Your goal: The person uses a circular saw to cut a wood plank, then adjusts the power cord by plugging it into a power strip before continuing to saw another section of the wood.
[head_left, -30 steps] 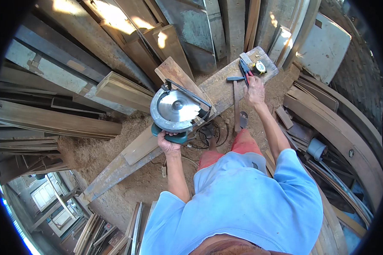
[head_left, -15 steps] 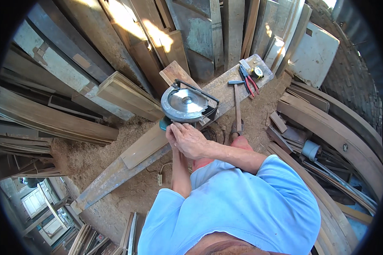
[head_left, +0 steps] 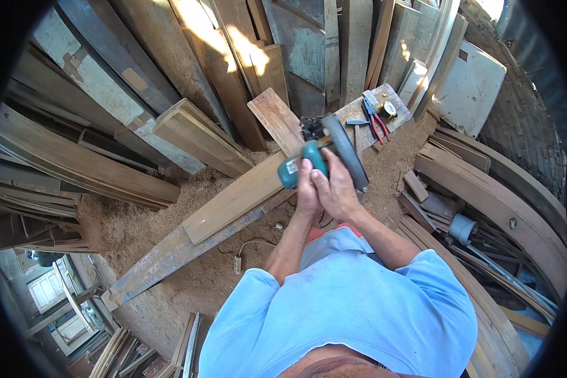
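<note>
A circular saw point(head_left: 300, 169) with a teal motor housing and a dark round guard is held up over the bench plank, tilted on its side. My left hand point(head_left: 308, 194) is closed at its near side, beside the housing. My right hand point(head_left: 337, 188) grips it just to the right, between housing and guard; the two hands touch. The handle is mostly hidden by my fingers. Beneath the saw, a light brown board point(head_left: 236, 200) lies along the weathered bench plank point(head_left: 146, 272). A shorter reddish board point(head_left: 274, 117) crosses near its far end.
At the plank's far right end lie pliers with red handles point(head_left: 377, 123), a tape measure point(head_left: 389, 109) and a hammer point(head_left: 358, 133). Tall boards point(head_left: 349, 50) lean along the back. A cord with a socket block point(head_left: 237, 263) lies on the sawdust floor. Stacked timber point(head_left: 485, 183) stands at right.
The circular saw has turned over: its blade faced up before, and now the teal housing shows toward me. Both hands have moved right with it and shifted their hold.
</note>
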The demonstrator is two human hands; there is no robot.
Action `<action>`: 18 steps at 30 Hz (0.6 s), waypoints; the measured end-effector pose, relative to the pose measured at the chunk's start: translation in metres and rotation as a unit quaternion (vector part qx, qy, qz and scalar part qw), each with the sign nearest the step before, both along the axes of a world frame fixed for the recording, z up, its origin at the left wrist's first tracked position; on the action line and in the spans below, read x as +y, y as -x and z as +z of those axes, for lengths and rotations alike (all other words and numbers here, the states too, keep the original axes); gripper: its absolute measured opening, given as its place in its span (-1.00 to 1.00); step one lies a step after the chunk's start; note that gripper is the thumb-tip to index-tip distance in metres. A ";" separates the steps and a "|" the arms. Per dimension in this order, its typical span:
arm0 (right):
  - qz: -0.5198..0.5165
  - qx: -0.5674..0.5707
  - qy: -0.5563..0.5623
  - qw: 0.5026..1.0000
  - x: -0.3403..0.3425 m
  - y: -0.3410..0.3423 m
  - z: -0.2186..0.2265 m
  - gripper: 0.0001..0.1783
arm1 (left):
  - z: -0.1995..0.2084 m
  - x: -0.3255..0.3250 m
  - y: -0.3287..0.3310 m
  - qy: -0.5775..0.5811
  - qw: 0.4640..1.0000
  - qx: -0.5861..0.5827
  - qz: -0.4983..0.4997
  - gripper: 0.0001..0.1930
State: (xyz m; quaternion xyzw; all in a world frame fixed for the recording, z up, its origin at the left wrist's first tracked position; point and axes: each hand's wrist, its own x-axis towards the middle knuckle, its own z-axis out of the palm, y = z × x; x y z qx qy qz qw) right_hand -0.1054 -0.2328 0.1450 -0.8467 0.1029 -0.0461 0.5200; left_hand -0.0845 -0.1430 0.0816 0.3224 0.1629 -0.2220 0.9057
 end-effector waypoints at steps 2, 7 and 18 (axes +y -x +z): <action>-0.053 0.012 -0.001 0.999 -0.018 0.004 0.004 -0.39 | 0.007 -0.021 0.009 0.043 0.998 -0.010 -0.052 -0.40; -0.093 0.097 -0.059 0.989 -0.069 0.034 0.000 -0.46 | 0.016 -0.054 0.028 -0.009 0.969 -0.158 -0.190 -0.30; -0.176 0.124 -0.338 0.916 -0.136 0.116 -0.042 -0.55 | 0.024 -0.096 0.035 -0.345 0.699 -0.378 -0.500 -0.08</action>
